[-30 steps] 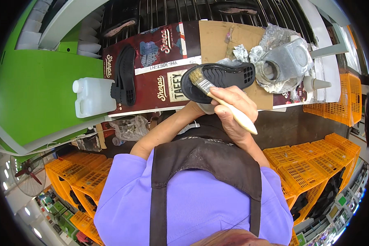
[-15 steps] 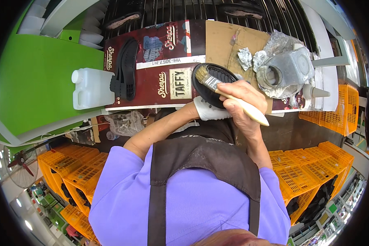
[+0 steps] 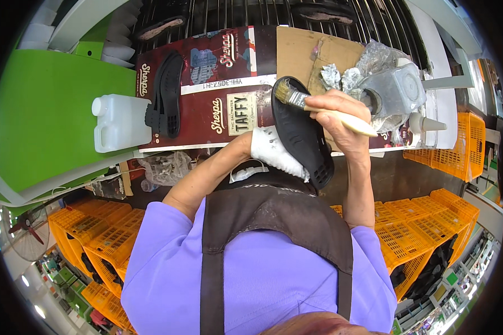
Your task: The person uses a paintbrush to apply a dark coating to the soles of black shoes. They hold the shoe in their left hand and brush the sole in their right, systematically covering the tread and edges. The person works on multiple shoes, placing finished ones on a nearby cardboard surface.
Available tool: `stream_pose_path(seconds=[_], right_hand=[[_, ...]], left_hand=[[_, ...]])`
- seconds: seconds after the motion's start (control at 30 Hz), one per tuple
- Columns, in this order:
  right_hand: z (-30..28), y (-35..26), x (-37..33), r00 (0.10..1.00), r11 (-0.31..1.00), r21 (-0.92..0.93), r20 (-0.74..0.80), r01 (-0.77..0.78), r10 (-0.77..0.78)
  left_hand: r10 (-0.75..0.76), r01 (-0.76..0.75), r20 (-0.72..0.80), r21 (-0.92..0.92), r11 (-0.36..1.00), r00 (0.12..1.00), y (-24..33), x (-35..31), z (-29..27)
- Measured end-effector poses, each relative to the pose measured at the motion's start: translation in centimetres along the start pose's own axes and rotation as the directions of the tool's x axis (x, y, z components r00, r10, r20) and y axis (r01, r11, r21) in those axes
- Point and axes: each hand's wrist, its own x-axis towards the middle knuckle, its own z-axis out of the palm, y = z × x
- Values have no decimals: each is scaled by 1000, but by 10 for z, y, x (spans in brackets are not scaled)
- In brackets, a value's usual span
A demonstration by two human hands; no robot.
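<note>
My left hand [image 3: 273, 149], in a white glove, is closed on the edge of a black shoe sole [image 3: 302, 134]. The sole slants from the cardboard's front edge down toward my apron, its inner side up. In my bare right hand [image 3: 343, 117] is a paintbrush with a pale handle [image 3: 354, 123]. Its bristles [image 3: 283, 92] rest on the sole's far end. Left of my hands, more black soles [image 3: 172, 95] lie on the dark red cardboard [image 3: 212, 97], beside a white plastic jug [image 3: 122, 123]. The fingertips of my gloved hand are partly hidden.
On the right, a clear plastic container [image 3: 397, 92] lies on crumpled plastic and paper, near a nozzle bottle [image 3: 425, 123]. Behind the cardboard run metal bars [image 3: 246, 14] bearing dark soles [image 3: 324, 12]. Orange crates [image 3: 399, 237] stand on both sides of me.
The sole has swung so that its length and near end show. My gloved hand has come out from under it to its left side. The brush has moved slightly right and up with the sole.
</note>
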Motion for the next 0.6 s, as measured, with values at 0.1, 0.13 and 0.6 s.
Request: stream_pose_path(seconds=[0.1, 0.13, 0.6], right_hand=[[-4, 7, 0, 990, 989, 57, -17, -139, 140], [-5, 11, 0, 990, 988, 79, -42, -131, 134], [-6, 23, -5, 937, 940, 149, -124, -308, 327]], left_hand=[[-94, 102, 75, -108, 989, 993, -2, -7, -7], [-126, 139, 98, -140, 980, 987, -1, -8, -9], [-222, 71, -109, -739, 670, 969, -5, -26, -4]])
